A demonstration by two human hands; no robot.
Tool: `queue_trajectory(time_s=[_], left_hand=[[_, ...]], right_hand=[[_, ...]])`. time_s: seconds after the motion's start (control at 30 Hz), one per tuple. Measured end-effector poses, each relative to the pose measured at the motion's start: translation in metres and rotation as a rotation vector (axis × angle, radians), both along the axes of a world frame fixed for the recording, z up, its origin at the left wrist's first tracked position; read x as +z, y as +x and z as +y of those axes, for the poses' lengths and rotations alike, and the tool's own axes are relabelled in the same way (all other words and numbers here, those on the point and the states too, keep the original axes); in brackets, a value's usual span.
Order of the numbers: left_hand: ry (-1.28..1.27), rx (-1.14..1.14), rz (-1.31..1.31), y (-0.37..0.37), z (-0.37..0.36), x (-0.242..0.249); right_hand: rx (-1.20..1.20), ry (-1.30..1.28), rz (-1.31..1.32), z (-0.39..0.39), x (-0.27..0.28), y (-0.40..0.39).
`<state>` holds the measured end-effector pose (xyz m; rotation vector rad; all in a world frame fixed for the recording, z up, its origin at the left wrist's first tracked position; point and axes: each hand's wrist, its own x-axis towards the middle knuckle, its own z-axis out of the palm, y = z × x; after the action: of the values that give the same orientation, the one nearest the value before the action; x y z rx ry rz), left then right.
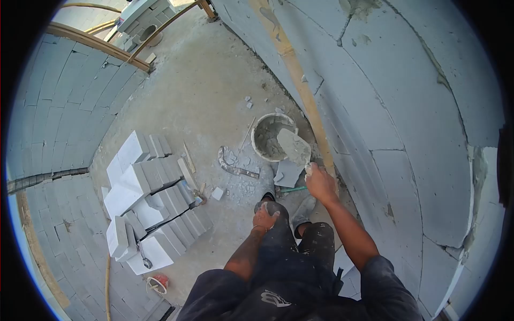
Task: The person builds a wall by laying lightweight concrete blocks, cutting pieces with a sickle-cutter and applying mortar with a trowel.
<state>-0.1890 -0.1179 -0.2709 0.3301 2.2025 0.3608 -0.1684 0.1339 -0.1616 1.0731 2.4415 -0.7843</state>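
My right hand [320,183] is closed round the handle of a trowel [295,147]. Its broad blade, coated with grey mortar, is over the right edge of a round bucket [255,140]. Wet mortar [270,131] lies inside the bucket. Lower down, my left hand [265,217] rests on my bent knee, thumb apart from the fingers, with nothing in it. A flat piece of block [289,172] lies on the floor between the bucket and my feet, with a green tool handle [293,189] beside it.
A block wall [369,107] with a wooden batten [300,80] rises close on the right. Stacked pale blocks [155,187] stand to the left, a red bucket [158,283] below them. A curved, mortar-crusted tool [234,167] lies among rubble. Another block wall [64,91] stands far left.
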Motion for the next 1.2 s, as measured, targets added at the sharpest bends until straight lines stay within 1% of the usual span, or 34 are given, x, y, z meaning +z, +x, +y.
queue_trajectory(time_s=[0.07, 0.1, 0.13, 0.17, 0.2, 0.23, 0.27, 0.3, 0.33, 0.37, 0.4, 0.43, 0.47, 0.53, 0.67, 0.73, 0.77, 0.83, 0.87, 0.93, 0.97, 1.0, 1.03, 1.07, 1.1, 1.13, 1.2], left_hand=[[-0.011, -0.126, 0.16, 0.003, -0.021, -0.028], [0.009, -0.132, 0.243, 0.006, -0.032, -0.038], [-0.075, -0.169, 0.229, 0.002, -0.033, -0.038], [-0.105, -0.17, 0.191, -0.004, -0.031, -0.036], [-0.113, -0.088, 0.108, -0.018, -0.025, -0.037], [-0.14, 0.001, 0.017, -0.026, -0.025, -0.035], [-0.149, 0.057, -0.04, -0.035, -0.025, -0.035], [-0.162, 0.11, -0.099, -0.037, -0.028, -0.033], [-0.142, 0.109, -0.057, -0.032, -0.036, -0.039], [-0.152, 0.115, -0.096, -0.031, -0.037, -0.038], [-0.18, 0.082, -0.111, -0.032, -0.032, -0.039], [-0.205, 0.042, -0.119, -0.034, -0.027, -0.04], [-0.198, 0.009, -0.067, -0.031, -0.028, -0.043], [-0.194, 0.023, -0.084, -0.04, -0.025, -0.04], [-0.221, 0.006, -0.1, -0.052, -0.026, -0.043], [-0.218, -0.014, -0.1, -0.051, -0.025, -0.045], [-0.222, -0.021, -0.109, -0.051, -0.026, -0.045], [-0.22, -0.042, -0.095, -0.052, -0.03, -0.046], [-0.224, -0.06, -0.079, -0.05, -0.03, -0.047], [-0.216, -0.094, -0.047, -0.044, -0.032, -0.048], [-0.214, -0.107, -0.037, -0.041, -0.033, -0.048], [-0.207, -0.122, -0.021, -0.04, -0.033, -0.048], [-0.185, -0.138, 0.006, -0.039, -0.032, -0.047], [-0.207, -0.136, -0.015, -0.038, -0.029, -0.044], [-0.226, -0.138, -0.034, -0.035, -0.027, -0.042], [-0.189, -0.161, -0.006, -0.031, -0.029, -0.04], [-0.19, -0.162, 0.074, -0.024, -0.03, -0.044]], right_hand=[[0.115, 0.044, -0.144, 0.012, -0.13, -0.059], [0.152, 0.098, -0.189, 0.02, -0.178, -0.09], [0.19, 0.138, -0.25, 0.02, -0.226, -0.112], [0.226, 0.232, -0.247, 0.018, -0.281, -0.125], [0.263, 0.33, -0.237, 0.019, -0.332, -0.137], [0.388, 0.307, -0.242, 0.024, -0.373, -0.143], [0.517, 0.27, -0.244, 0.013, -0.403, -0.14], [0.538, 0.203, -0.281, -0.01, -0.401, -0.13], [0.446, 0.129, -0.253, -0.012, -0.378, -0.133], [0.357, 0.083, -0.228, -0.01, -0.364, -0.135], [0.434, 0.148, -0.216, -0.025, -0.356, -0.129], [0.439, 0.158, -0.233, -0.023, -0.354, -0.135], [0.457, 0.097, -0.251, -0.024, -0.349, -0.137], [0.474, 0.008, -0.25, -0.019, -0.344, -0.149], [0.4, -0.068, -0.263, -0.022, -0.321, -0.146], [0.248, -0.139, -0.248, -0.021, -0.308, -0.144], [0.237, -0.133, -0.239, -0.019, -0.302, -0.138], [0.011, -0.294, -0.112, -0.012, -0.292, -0.122], [0.003, -0.283, -0.096, -0.009, -0.293, -0.114], [-0.105, -0.407, 0.001, -0.011, -0.299, -0.092], [-0.117, -0.395, 0.023, -0.013, -0.295, -0.083], [-0.145, -0.427, 0.115, -0.015, -0.287, -0.076], [-0.169, -0.452, 0.21, -0.012, -0.27, -0.07], [-0.191, -0.504, 0.198, -0.009, -0.251, -0.064], [-0.172, -0.519, 0.28, -0.005, -0.233, -0.055], [-0.153, -0.525, 0.359, 0.0, -0.211, -0.042], [-0.167, -0.492, 0.431, 0.006, -0.157, -0.01]])
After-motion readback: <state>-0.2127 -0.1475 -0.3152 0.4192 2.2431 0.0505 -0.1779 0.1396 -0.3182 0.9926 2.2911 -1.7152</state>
